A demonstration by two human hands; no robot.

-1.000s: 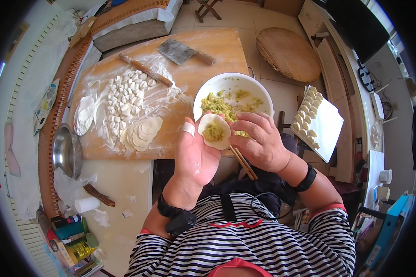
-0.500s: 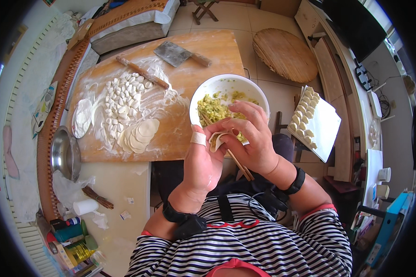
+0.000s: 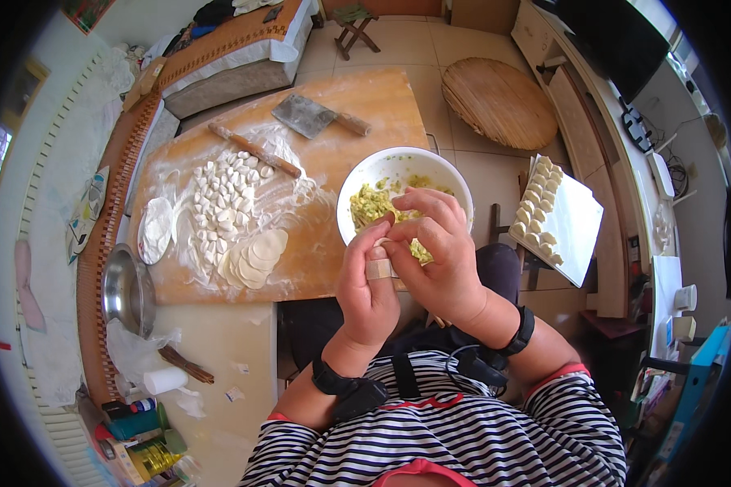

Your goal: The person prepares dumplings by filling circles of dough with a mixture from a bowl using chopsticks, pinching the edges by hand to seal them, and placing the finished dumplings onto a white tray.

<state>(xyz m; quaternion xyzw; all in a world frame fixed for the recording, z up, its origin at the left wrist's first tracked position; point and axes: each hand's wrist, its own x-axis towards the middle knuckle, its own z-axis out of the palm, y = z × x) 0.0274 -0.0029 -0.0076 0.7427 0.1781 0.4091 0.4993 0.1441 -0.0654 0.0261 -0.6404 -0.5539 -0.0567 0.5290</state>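
Observation:
My left hand (image 3: 364,288) and my right hand (image 3: 437,258) meet at the near edge of a white bowl (image 3: 367,169) of yellow-green filling (image 3: 371,203). Both pinch a dumpling (image 3: 380,243), mostly hidden behind the fingers. A bandage wraps my left thumb. Chopsticks (image 3: 440,321) poke out below my right hand, which still holds them. On the floured board (image 3: 333,183) to the left lie a fanned stack of round wrappers (image 3: 256,258) and a heap of small dough pieces (image 3: 223,195).
A rolling pin (image 3: 256,152) and a cleaver (image 3: 304,115) lie on the board's far part. Folded dumplings (image 3: 536,204) line a white tray (image 3: 573,221) at right. A metal basin (image 3: 127,290) stands left, near a flour-dusted bowl (image 3: 155,230). A round wooden lid (image 3: 499,101) lies beyond.
My fingers have closed together over the wrapper, whose folded edge showed before. My left hand has turned, its thumb now pressing inward. The whole view has shifted slightly.

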